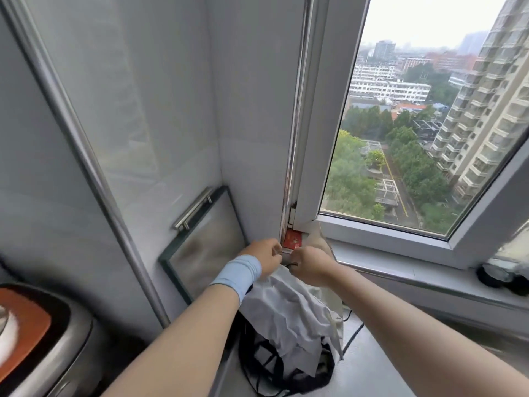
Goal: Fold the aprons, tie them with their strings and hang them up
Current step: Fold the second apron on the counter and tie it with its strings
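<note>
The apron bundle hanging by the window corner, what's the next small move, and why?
Probably loop the string over the fixing at the red tag, if it is a hook: both hands, left hand and right hand, pinch there, while the white apron hangs bunched below.

1. No text, brand or number can be read anywhere.
2. The red tag (292,239) at the window frame (307,179) bears marks too blurred to read.

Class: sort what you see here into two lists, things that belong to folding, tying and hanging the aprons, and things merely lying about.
Part of the job:
- left hand
- right hand
- pale apron bundle
- black strings

Just lying about:
- glass panel with metal handle
- steel appliance
- red sticker
- dark object on sill
</note>
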Demonstrator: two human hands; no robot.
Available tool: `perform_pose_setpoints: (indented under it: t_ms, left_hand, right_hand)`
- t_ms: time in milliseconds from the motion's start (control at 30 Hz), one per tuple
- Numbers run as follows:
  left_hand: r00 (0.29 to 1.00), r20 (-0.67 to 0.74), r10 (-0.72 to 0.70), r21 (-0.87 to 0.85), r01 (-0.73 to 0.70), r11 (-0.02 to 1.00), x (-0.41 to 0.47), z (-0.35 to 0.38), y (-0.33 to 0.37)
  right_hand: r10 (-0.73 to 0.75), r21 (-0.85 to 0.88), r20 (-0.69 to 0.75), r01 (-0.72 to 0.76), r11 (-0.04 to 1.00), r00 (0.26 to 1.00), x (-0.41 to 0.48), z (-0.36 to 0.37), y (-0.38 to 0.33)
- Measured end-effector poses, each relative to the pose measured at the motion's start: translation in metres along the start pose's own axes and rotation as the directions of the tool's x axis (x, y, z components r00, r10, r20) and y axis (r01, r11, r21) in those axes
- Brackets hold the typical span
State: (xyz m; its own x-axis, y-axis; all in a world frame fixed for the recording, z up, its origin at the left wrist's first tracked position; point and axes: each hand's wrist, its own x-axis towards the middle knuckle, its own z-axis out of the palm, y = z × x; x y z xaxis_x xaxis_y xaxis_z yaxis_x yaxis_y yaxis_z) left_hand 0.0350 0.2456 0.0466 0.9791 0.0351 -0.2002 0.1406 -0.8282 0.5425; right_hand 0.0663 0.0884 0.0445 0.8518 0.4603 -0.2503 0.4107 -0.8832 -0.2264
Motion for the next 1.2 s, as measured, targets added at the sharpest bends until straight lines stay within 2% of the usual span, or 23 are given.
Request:
perform_pose_setpoints:
  t_ms: [100,133,233,333,400,467,500,567,633,667,733,800,833,867,900,933,967,1000,1033,1067,1100,1133,1200]
  left_hand:
    - [0.993,0.094,-0.068,0.015,0.067,0.998,0.004,0.033,-0.017]
    - [0.990,0.123,-0.068,0.031,0.064,0.997,0.004,0.042,-0.022]
    - [0.980,0.200,0.021,0.095,-0.040,0.995,0.005,0.057,-0.029]
    - [0.954,0.291,0.076,0.273,-0.159,0.949,0.002,0.067,-0.031]
    - [0.943,0.324,0.074,0.306,-0.178,0.935,-0.001,0.071,-0.029]
    - [0.964,0.233,0.125,0.264,-0.187,0.946,-0.003,0.073,-0.025]
    - [0.979,0.133,0.154,0.252,-0.184,0.950,-0.005,0.073,-0.021]
    - [0.980,-0.114,0.162,0.194,-0.138,0.971,-0.007,0.074,-0.014]
    - [0.950,-0.305,0.071,0.035,-0.064,0.997,-0.010,0.075,-0.005]
    - [0.945,-0.326,0.002,-0.077,-0.028,0.997,-0.011,0.079,0.003]
    - [0.978,-0.187,-0.095,-0.324,0.030,0.946,-0.016,0.082,0.017]
    - [0.995,0.095,-0.024,-0.473,0.066,0.879,-0.019,0.091,0.030]
    - [0.975,0.217,0.045,-0.442,0.057,0.895,-0.022,0.097,0.037]
    - [0.953,0.291,0.090,-0.371,0.026,0.928,-0.025,0.106,0.041]
    - [0.939,0.326,0.112,-0.304,-0.008,0.953,-0.027,0.115,0.046]
    - [0.926,0.356,0.125,-0.284,-0.021,0.959,-0.030,0.126,0.052]
    - [0.911,0.390,0.136,-0.313,-0.007,0.950,-0.033,0.137,0.058]
    - [0.885,0.441,0.151,-0.354,0.017,0.935,-0.037,0.147,0.064]
    - [0.852,0.490,0.184,-0.372,0.013,0.928,-0.043,0.156,0.072]
    - [0.826,0.519,0.219,-0.363,-0.019,0.932,-0.048,0.163,0.080]
    - [0.809,0.533,0.246,-0.319,-0.077,0.945,-0.049,0.172,0.086]
    - [0.806,0.531,0.262,-0.268,-0.133,0.954,-0.051,0.181,0.092]
    - [0.832,0.494,0.253,-0.210,-0.169,0.963,-0.051,0.198,0.095]
  right_hand:
    - [0.093,0.097,0.131,-0.106,0.990,0.987,0.002,0.045,0.009]
    - [0.126,0.079,0.171,-0.141,0.987,0.977,0.002,0.059,0.013]
    - [0.146,-0.031,0.183,-0.143,0.989,0.972,0.004,0.082,0.021]
    - [0.120,-0.046,0.207,-0.113,0.993,0.971,0.008,0.081,0.027]
    - [0.140,0.006,0.214,-0.145,0.989,0.967,0.009,0.069,0.036]
    - [0.214,0.175,0.205,-0.251,0.952,0.955,0.008,0.055,0.050]
    - [0.260,0.300,0.195,-0.310,0.902,0.946,0.004,0.046,0.058]
    - [0.376,0.534,0.187,-0.415,0.736,0.907,-0.005,0.033,0.077]
    - [0.444,0.726,0.267,-0.482,0.492,0.855,-0.017,0.026,0.096]
    - [0.452,0.794,0.320,-0.496,0.351,0.833,-0.028,0.026,0.107]
    - [0.439,0.860,0.398,-0.494,0.127,0.805,-0.050,0.029,0.123]
    - [0.468,0.858,0.439,-0.512,0.035,0.767,-0.074,0.039,0.138]
    - [0.527,0.825,0.441,-0.560,0.081,0.726,-0.088,0.043,0.143]
    - [0.606,0.752,0.427,-0.636,0.174,0.671,-0.099,0.050,0.148]
    - [0.725,0.598,0.349,-0.736,0.317,0.595,-0.111,0.053,0.147]
    - [0.815,0.407,0.183,-0.798,0.446,0.549,-0.120,0.058,0.149]
    - [0.805,0.277,-0.018,-0.771,0.574,0.593,-0.127,0.062,0.146]
    - [0.709,0.222,-0.188,-0.674,0.704,0.679,-0.131,0.065,0.142]
    - [0.553,0.208,-0.298,-0.513,0.833,0.778,-0.136,0.065,0.136]
    - [0.358,0.166,-0.332,-0.319,0.933,0.873,-0.138,0.067,0.134]
    - [0.174,0.105,-0.294,-0.149,0.983,0.940,-0.141,0.067,0.128]
    - [0.080,0.071,-0.201,-0.067,0.995,0.976,-0.143,0.071,0.127]
    - [0.106,0.001,-0.040,-0.106,0.994,0.994,-0.153,0.079,0.131]
